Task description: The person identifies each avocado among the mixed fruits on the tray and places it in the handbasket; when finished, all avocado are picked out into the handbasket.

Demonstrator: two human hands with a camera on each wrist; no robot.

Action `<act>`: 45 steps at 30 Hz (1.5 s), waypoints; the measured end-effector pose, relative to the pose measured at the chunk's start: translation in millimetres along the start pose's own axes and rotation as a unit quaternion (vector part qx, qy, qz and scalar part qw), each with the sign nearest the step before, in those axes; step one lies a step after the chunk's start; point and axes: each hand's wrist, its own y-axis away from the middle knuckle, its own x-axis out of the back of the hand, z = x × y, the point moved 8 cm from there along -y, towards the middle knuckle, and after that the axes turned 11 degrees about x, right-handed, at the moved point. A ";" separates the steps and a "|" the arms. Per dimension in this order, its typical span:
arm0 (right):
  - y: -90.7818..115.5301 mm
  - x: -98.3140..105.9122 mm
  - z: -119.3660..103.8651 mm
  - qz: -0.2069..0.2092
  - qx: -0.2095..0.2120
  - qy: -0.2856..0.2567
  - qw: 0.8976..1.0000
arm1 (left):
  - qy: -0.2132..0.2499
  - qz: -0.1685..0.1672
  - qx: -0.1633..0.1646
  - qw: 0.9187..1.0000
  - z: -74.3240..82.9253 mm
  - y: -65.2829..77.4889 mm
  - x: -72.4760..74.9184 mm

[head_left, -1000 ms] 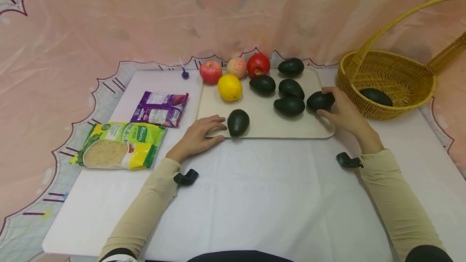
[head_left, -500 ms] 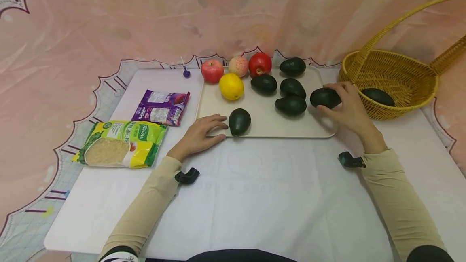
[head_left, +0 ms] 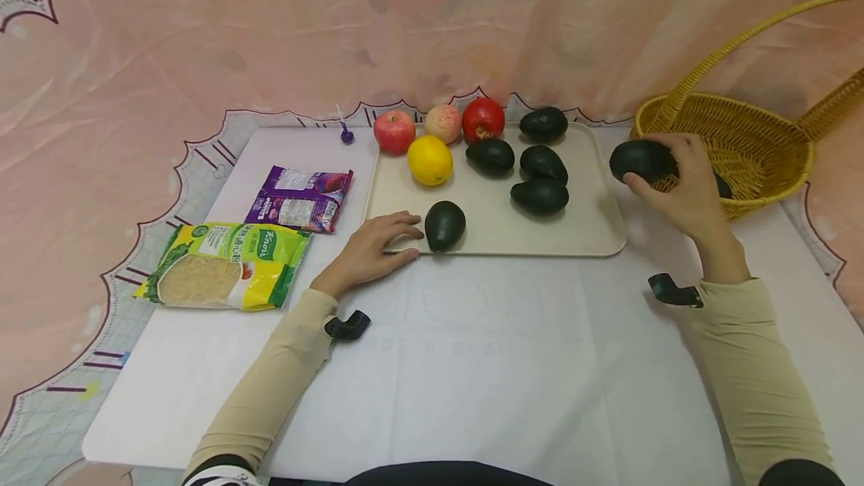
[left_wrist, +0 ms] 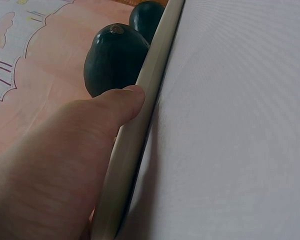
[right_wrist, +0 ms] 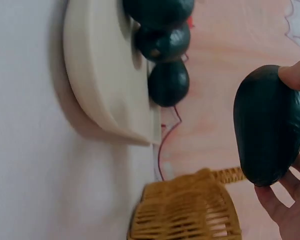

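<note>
My right hand grips an avocado between thumb and fingers, raised off the tray in front of the yellow wicker basket. In the right wrist view the same avocado hangs well above the table. Another avocado lies inside the basket, mostly hidden behind my hand. My left hand rests at the front left rim of the cream tray, thumb on the rim, fingers relaxed. Just right of its fingertips lies one avocado; whether they touch it I cannot tell.
On the tray stand several more avocados, an apple, a peach, a pomegranate and a lemon. To the left lie a purple packet, a Knorr bag and a lollipop.
My right hand has lifted the avocado from the tray's right side and carried it up and rightward toward the basket. My left hand has stayed in place.
</note>
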 end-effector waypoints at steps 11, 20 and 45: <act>4.6 25.8 29.2 0.034 -0.069 0.004 0.997 | 0.002 0.002 0.009 1.000 -2.7 1.0 -0.9; 14.4 49.9 50.0 0.073 -0.133 0.025 0.988 | 0.001 0.000 0.013 1.000 -3.5 2.0 -0.8; 42.2 78.2 98.7 0.106 -0.289 0.058 0.950 | 0.005 -0.001 0.003 1.000 1.1 -0.4 -0.2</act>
